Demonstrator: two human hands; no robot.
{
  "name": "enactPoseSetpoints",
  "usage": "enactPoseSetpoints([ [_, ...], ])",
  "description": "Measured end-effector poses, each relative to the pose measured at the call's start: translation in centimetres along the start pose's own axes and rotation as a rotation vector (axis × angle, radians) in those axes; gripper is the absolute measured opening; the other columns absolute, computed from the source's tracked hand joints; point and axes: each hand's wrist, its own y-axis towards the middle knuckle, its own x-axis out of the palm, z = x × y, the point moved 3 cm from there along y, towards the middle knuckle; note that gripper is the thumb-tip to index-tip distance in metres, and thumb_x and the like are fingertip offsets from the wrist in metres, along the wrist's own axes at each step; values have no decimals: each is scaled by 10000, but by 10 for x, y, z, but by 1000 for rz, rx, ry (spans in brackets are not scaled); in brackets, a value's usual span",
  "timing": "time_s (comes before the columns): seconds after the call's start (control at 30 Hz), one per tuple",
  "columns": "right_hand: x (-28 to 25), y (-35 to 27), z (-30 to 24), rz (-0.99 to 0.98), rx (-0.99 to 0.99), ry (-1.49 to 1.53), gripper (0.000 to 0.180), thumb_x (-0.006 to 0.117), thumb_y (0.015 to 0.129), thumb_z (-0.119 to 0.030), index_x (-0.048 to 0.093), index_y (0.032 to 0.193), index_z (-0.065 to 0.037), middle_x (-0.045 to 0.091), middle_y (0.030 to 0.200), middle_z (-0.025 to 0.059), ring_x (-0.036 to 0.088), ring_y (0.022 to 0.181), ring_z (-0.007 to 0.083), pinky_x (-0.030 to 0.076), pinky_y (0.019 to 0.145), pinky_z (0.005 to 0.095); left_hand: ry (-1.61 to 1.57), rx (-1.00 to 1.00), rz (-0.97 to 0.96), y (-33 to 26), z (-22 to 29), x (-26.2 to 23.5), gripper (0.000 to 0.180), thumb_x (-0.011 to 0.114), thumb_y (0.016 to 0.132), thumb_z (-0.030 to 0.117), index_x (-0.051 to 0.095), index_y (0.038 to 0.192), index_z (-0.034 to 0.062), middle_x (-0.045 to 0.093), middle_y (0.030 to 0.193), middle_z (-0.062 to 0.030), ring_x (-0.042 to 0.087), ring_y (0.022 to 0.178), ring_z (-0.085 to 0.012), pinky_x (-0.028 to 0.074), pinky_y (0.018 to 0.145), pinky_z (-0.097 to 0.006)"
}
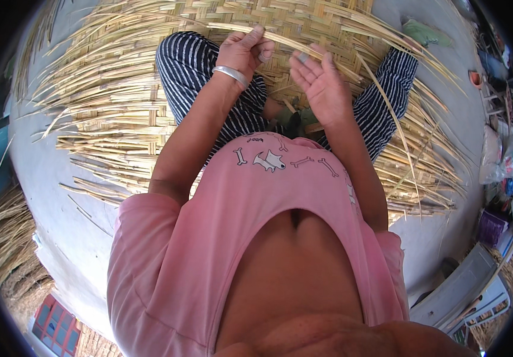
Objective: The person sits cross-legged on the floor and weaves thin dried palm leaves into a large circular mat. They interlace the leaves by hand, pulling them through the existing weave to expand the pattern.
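Note:
A long pale split-reed strip slants across the space above my knees. My left hand, with a silver bangle at the wrist, is closed, pinching the strip between thumb and fingers. My right hand is held palm up with its fingers stretched and apart, just under the strip's right part. Its fingertips lie close to the strip; whether they touch it I cannot tell. Beneath both hands spreads a partly woven reed mat, its loose strip ends fanning out at the sides. I sit on it with my legs folded.
Another loose strip crosses my right knee. Past the mat's edge is grey floor. A green cloth-like thing lies at the far right. Bundled dry stalks stand at the left, and household clutter lines the right.

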Motion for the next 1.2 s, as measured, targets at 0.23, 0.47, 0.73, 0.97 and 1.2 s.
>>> enactPoseSetpoints([
  [0.23, 29, -38, -42, -158, -165, -953, 395, 543, 1069, -313, 625, 1314, -13, 718, 1178, 160, 708, 1044, 245, 546, 930, 364, 41, -48, -4, -3, -7, -20, 141, 728, 959, 138, 658, 912, 25, 724, 855, -111, 731, 754, -190, 592, 631, -294],
  [0.47, 9, 9, -37, -199, -215, -1648, 321, 533, 1022, -343, 671, 1104, -65, 697, 887, 197, 672, 827, 390, 518, 736, 467, 115, -90, -156, -27, -1, -4, 118, 683, 988, 136, 682, 1019, 22, 725, 910, -78, 701, 791, -160, 551, 703, -258],
  [0.73, 20, 0, -1, -73, -260, -2031, 223, 498, 1008, -269, 640, 1015, -97, 692, 769, 214, 698, 753, 423, 537, 677, 555, 144, -61, 72, -25, -32, -30, 170, 780, 913, 127, 629, 847, 87, 724, 787, -59, 694, 652, -126, 537, 567, -239],
  [0.97, 13, 1, 5, -134, -362, -2139, 168, 516, 989, -216, 623, 1011, -90, 700, 805, 173, 693, 736, 401, 547, 631, 517, 73, -71, 92, -28, -35, -27, 187, 771, 919, 119, 609, 830, 95, 706, 759, -48, 685, 633, -129, 533, 550, -249],
  [1.2, 22, -6, 6, -189, -303, -2058, 225, 513, 999, -219, 646, 1030, -40, 717, 807, 175, 719, 692, 345, 569, 622, 447, 104, -150, 0, -23, -35, -44, 108, 732, 956, 159, 675, 920, 74, 701, 783, -44, 646, 607, -129, 520, 558, -256],
])
